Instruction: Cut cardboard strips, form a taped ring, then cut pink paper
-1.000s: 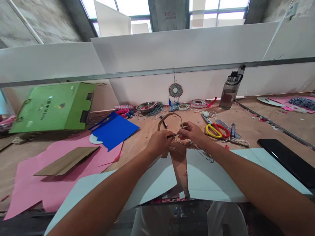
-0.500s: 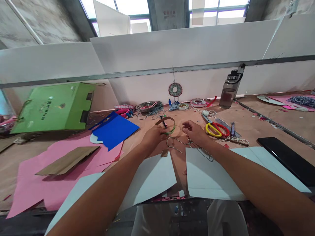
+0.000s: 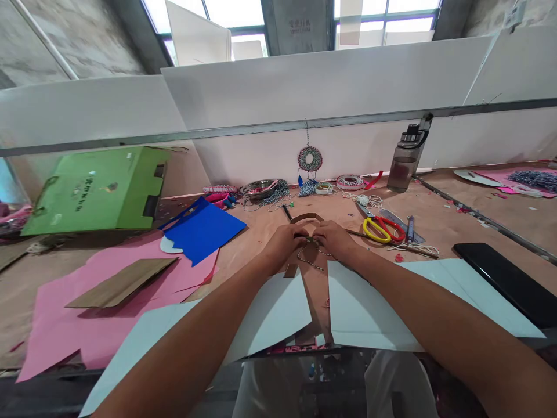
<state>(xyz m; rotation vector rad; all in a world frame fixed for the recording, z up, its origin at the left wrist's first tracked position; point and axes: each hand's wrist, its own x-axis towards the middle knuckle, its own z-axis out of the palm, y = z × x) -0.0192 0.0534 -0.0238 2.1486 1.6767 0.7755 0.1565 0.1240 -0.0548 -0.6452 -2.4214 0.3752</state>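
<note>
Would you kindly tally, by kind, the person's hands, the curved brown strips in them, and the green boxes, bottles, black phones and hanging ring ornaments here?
Left hand and right hand: 2
Curved brown strip: 1
Green box: 1
Bottle: 1
Black phone: 1
Hanging ring ornament: 1
Total: 7

No wording could be read with certainty. The green box (image 3: 100, 204) bore 1 column of dark characters (image 3: 84, 193), apparently Chinese but too blurred to make out, with a small coloured emblem (image 3: 112, 186) to their right. High on the grey pillar (image 3: 299, 43) stood 2 rows of faint reddish lettering (image 3: 300, 24), likewise illegible.
</note>
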